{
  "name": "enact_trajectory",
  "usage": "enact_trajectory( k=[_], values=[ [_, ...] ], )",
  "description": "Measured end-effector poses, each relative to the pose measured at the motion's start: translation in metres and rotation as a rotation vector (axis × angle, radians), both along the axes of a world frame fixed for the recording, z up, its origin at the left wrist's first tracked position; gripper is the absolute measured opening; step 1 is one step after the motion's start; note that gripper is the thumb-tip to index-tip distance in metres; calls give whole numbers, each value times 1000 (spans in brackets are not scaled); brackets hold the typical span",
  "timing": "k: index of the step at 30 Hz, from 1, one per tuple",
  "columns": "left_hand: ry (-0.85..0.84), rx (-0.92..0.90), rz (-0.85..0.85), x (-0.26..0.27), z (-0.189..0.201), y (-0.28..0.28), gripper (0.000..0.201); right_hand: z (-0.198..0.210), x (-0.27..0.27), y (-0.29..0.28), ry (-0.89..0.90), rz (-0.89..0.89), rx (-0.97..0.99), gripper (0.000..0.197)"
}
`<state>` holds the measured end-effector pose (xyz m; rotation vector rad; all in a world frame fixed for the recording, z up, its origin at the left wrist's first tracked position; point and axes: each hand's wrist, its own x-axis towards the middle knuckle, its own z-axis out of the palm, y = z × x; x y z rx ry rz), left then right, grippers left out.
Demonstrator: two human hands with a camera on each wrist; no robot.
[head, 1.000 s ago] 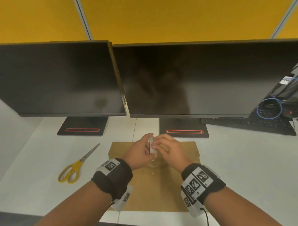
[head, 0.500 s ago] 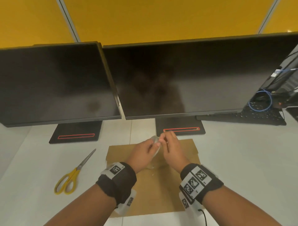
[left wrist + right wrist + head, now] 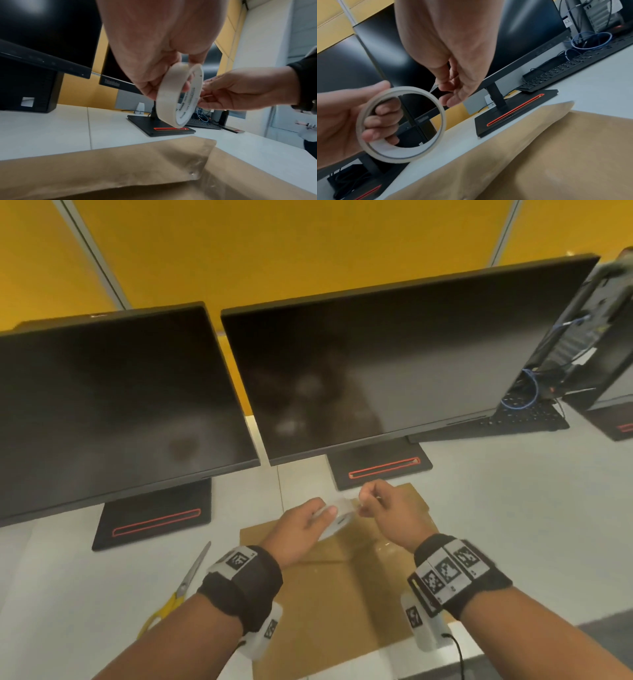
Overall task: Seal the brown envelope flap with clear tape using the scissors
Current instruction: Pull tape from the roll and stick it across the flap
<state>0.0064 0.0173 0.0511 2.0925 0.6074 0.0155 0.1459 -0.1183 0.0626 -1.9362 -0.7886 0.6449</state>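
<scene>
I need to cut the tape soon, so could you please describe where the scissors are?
Start at the left monitor's stand. The scissors lie on the white desk before it, left of the envelope. Their yellow handles stand out.

A whitish, translucent tape roll [image 3: 173, 97] with black lettering inside its core in my left hand [image 3: 301, 525], above a plain brown envelope [image 3: 329, 604] on the white desk [image 3: 68, 577]. Yellow-handled scissors [image 3: 164, 604] with grey blades; black monitors [image 3: 376, 371] with red-lined bases; yellow wall panels [image 3: 274, 244]; black wristbands [image 3: 246, 587] with black-and-white square codes.
</scene>
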Motion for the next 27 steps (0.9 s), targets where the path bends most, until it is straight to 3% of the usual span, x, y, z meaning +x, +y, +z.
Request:
enact_trajectory(
  k=[2,7,10,12,15,20,24,27],
  values=[
    [7,21,-2,0,-1,2,37,-9,-10,4,50,-17,14,16],
    [183,271,-34,-7,-6,12,36,-16,-20,11,111,-107,83,17],
    [151,221,2,-11,-6,18,51,-19,-20,11,61,-136,70,17],
    [106,85,27,-13,-7,20,58,-22,-15,8,58,-161,40,15],
    [49,-111,39,-19,-9,16,49,-25,-3,-1,40,-185,-43,13],
    [53,-78,18,-16,-14,-6,35,-34,15,-11,-34,-131,-130,18],
    [100,-25,80,4,-10,-22,38,-33,27,-14,-115,-83,-187,16],
    [205,135,62,15,-8,-26,46,-39,42,-16,-101,-102,-188,26]
  ],
)
